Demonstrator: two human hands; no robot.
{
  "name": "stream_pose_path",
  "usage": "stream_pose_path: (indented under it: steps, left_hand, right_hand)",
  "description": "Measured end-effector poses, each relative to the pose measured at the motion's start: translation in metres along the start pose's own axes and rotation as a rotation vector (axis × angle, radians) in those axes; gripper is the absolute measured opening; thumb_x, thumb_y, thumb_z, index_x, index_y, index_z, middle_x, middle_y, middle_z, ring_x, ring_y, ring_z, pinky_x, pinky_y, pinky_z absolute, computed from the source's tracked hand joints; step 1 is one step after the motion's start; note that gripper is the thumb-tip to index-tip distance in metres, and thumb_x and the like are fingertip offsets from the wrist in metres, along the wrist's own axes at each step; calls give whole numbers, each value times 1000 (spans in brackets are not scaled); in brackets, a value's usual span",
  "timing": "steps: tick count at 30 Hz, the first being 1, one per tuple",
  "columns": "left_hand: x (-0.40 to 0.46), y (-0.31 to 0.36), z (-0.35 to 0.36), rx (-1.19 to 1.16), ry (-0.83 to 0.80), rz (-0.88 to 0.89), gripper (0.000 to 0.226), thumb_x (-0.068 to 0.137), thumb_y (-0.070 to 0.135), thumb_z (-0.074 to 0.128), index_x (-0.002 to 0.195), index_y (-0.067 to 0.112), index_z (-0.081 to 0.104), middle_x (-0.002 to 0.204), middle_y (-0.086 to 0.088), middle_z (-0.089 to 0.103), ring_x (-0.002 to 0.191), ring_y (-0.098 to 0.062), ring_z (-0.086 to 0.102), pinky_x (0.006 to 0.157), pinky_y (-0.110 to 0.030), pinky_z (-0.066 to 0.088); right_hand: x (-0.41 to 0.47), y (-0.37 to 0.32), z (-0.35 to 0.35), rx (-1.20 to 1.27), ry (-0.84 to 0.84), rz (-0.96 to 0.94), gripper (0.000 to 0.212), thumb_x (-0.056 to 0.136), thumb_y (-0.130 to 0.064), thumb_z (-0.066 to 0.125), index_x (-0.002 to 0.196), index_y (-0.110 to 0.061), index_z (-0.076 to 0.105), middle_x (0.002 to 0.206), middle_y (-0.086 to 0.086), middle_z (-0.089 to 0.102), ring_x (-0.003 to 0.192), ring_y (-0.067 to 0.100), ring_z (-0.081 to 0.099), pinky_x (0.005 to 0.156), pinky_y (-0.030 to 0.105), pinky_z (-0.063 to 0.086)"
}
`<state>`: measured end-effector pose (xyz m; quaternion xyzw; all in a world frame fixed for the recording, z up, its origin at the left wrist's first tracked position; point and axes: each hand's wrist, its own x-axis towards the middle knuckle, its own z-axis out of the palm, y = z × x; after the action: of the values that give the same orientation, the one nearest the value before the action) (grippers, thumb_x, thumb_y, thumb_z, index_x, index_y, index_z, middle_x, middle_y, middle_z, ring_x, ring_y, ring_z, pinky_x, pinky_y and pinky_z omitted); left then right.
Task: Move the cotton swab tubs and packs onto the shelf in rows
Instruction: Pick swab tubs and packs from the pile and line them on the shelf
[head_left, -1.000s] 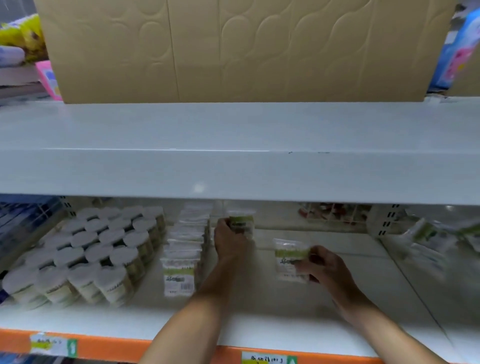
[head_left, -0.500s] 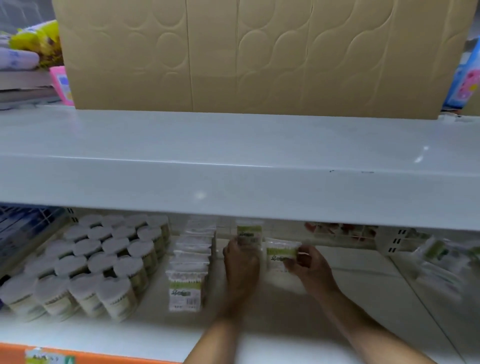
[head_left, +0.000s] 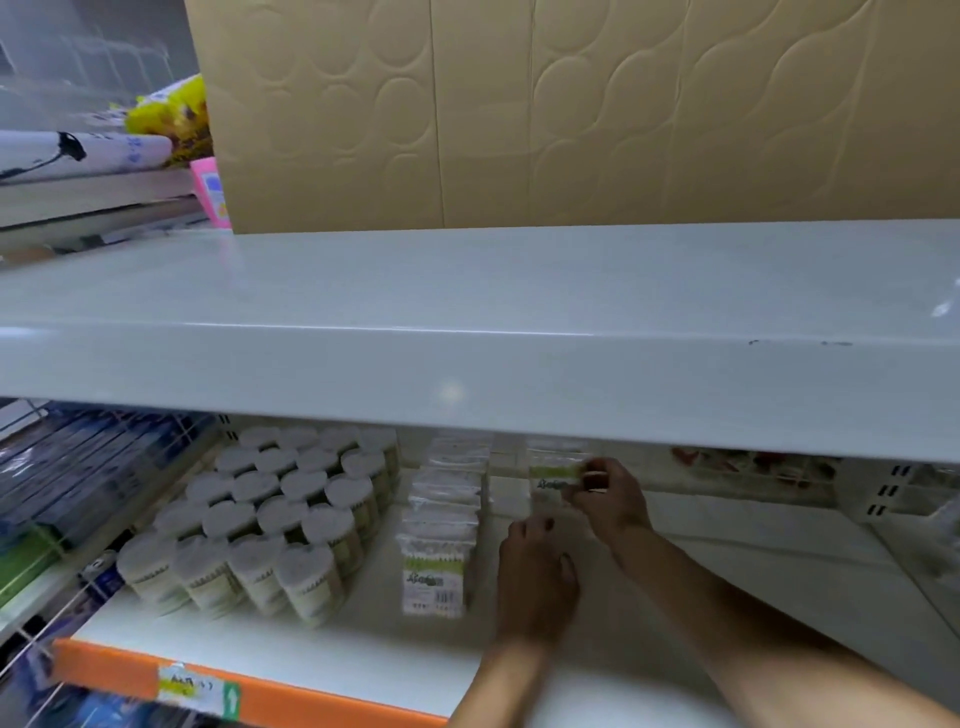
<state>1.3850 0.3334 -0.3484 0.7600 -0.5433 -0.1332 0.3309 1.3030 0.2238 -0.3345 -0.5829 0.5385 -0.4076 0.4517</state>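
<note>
Toward the shelf's (head_left: 322, 654) left edge, white-lidded tubs (head_left: 270, 519) packed in rows; just right, a row of packs (head_left: 441, 530) running front to back. Near mid-shelf, left hand (head_left: 537, 577) loosely curled, holding nothing. Toward the back edge, right hand (head_left: 610, 499) pinching a green-labelled pack (head_left: 553, 475) upright.

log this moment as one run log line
step: placing pack at back of shelf | right hand: pinches pack | left hand: holds nothing, beside pack row | tubs: in rows, left
</note>
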Motion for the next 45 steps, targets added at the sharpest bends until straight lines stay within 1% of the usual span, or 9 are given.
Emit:
stream_pose_path:
  steps: [4,9,11,14,17,24,32,40,45]
  left_hand:
    - [-3,-1,-3,5,-8,22,45,90,15,52,135,16,53,130,-3,54,120,-19,52,100,-23,40]
    - [-12,0,-3,89,-57,53,42,88,14,48,129,18,56,126,-4,56,116,-22,53,95,-27,43]
    - [-11,0,-4,148,-80,65,40,87,14,46,125,18,58,125,-5,57,114,-25,54,93,-30,44]
    - [-9,4,-7,260,-130,94,36,87,16,44,121,17,58,124,-7,57,113,-27,53,88,-31,45]
    - [-8,13,-7,364,-195,128,35,89,19,46,122,14,57,126,-9,57,116,-30,53,90,-34,47]
    - [-7,57,-4,468,-371,193,36,91,24,51,126,17,55,127,-10,60,117,-31,57,95,-35,46]
    - [-22,109,13,440,-441,303,30,94,24,49,122,15,55,129,-9,54,123,-29,47,102,-35,36]
    - [-35,179,43,445,-469,376,34,91,25,52,123,17,57,129,-8,58,121,-30,52,99,-37,41]
    - [-58,225,71,526,-510,409,34,93,27,52,126,20,56,132,-7,56,126,-29,51,101,-38,41]
  right_hand:
    - [6,5,7,23,18,52,39,73,-8,84,100,-20,60,92,-1,69,86,20,66,74,30,53]
    - [4,8,8,-29,45,91,45,75,-23,85,108,-16,55,99,2,67,91,20,64,85,37,54]
    - [0,6,-1,-103,28,67,44,76,-32,84,107,-17,55,101,1,64,92,19,61,81,34,51]
    - [-8,5,-26,-352,-37,-13,40,82,-37,77,111,-16,59,110,1,61,98,17,58,81,27,44]
    - [-20,8,-59,-609,-123,-88,41,87,-34,69,122,-14,60,126,5,58,117,22,56,98,31,45]
    - [-59,-5,-143,-1106,-378,-58,56,91,-42,57,142,-22,43,142,5,43,127,24,48,104,32,42]
    - [-95,-10,-225,-1131,-410,112,60,91,-41,63,144,-25,42,147,3,41,129,23,48,103,33,44]
    - [-120,-3,-291,-1122,-372,275,63,92,-44,60,148,-28,38,151,3,42,129,22,50,100,30,46]
    - [-142,6,-329,-1141,-360,255,57,91,-33,57,145,-18,44,143,8,51,126,25,52,100,29,46]
